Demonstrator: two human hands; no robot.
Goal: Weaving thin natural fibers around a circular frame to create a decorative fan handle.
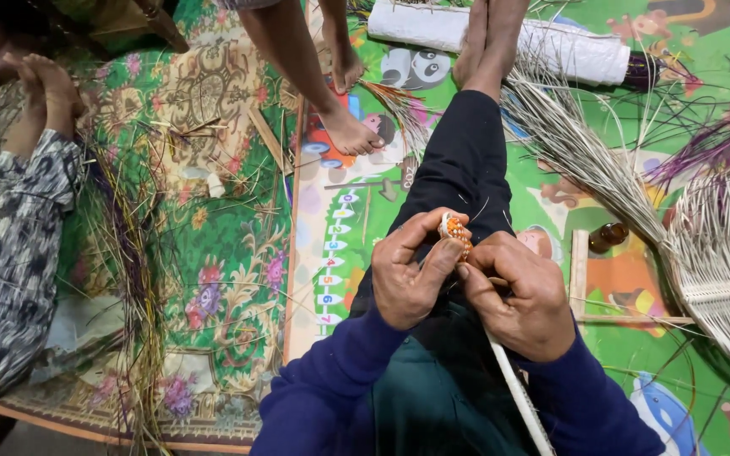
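My left hand and my right hand meet over my outstretched leg in black trousers. Between the fingertips of both hands sits a small woven piece in orange and white. My left thumb and fingers pinch its top and side; my right fingers press it from the right. A pale strip runs from under my right hand down across my lap. Both sleeves are dark blue.
A bundle of pale straw and a half-woven mat lie at the right, with purple strands above. A rolled white cloth lies by my feet. Other people's bare feet and a patterned-trousered leg rest on the floral rug at the left.
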